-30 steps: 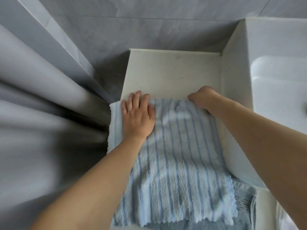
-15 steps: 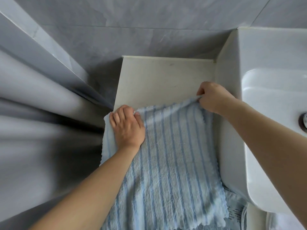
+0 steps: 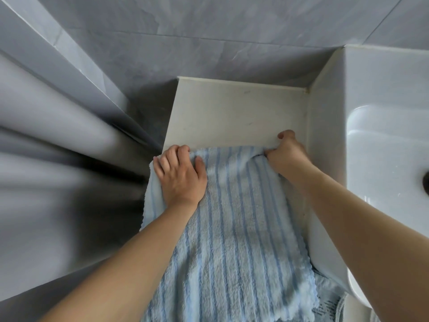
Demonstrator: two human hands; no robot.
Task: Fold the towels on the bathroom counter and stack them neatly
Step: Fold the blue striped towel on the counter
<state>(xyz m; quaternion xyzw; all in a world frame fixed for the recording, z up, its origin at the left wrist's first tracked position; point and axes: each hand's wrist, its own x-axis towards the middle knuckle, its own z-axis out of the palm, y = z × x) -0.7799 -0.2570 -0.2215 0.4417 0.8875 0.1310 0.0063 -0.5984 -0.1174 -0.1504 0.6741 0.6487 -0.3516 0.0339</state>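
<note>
A light blue towel with darker blue stripes (image 3: 236,240) lies lengthwise on the narrow white counter (image 3: 234,115), its left edge hanging over the counter's side. My left hand (image 3: 181,175) grips the towel's far left corner with curled fingers. My right hand (image 3: 285,154) pinches the far right corner against the counter, beside the basin's wall. The far edge between my hands sags slightly. A second grey-blue towel (image 3: 329,300) shows under the striped one at the near right.
A white wash basin (image 3: 383,140) rises on the right, its side wall bordering the counter. Grey tiled wall (image 3: 209,31) stands behind. To the left is a drop to the grey floor and a pale blurred curtain (image 3: 46,135).
My left hand went from pressing flat on the towel to gripping its far corner. My right hand took hold of the other far corner. The far edge is a little lifted.
</note>
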